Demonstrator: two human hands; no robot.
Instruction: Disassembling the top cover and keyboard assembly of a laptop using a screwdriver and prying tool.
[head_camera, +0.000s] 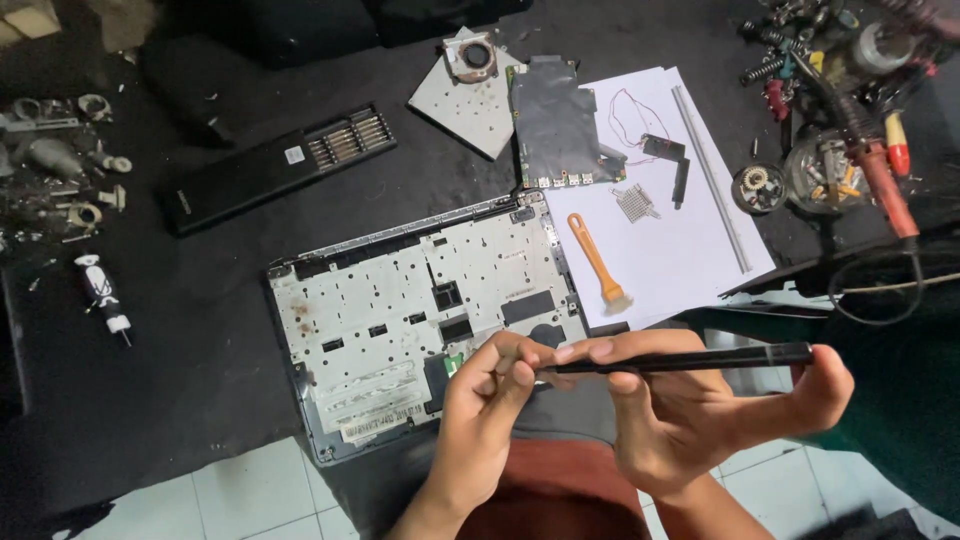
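Far left edge of the black mat (200, 330): loose metal parts (60, 160), small screwdriver (103, 295) below them. Bit case (280, 168) lies diagonal, upper middle. Opened laptop base (400, 310) sits at the mat's front edge, metal keyboard plate up. Left hand (480, 420) over the base's front right corner, fingers curled, thumb and fingertips pinching the left end of a thin black strip (690, 360). Right hand (700, 410) grips the same strip, thumb and forefinger on top mid-length, palm bracing the right end. Strip held level, above the front edge. Behind it: white paper (680, 250) with orange pry tool (597, 262), circuit board (555, 125), fan (472, 55). Right corner: tool clutter (850, 110).
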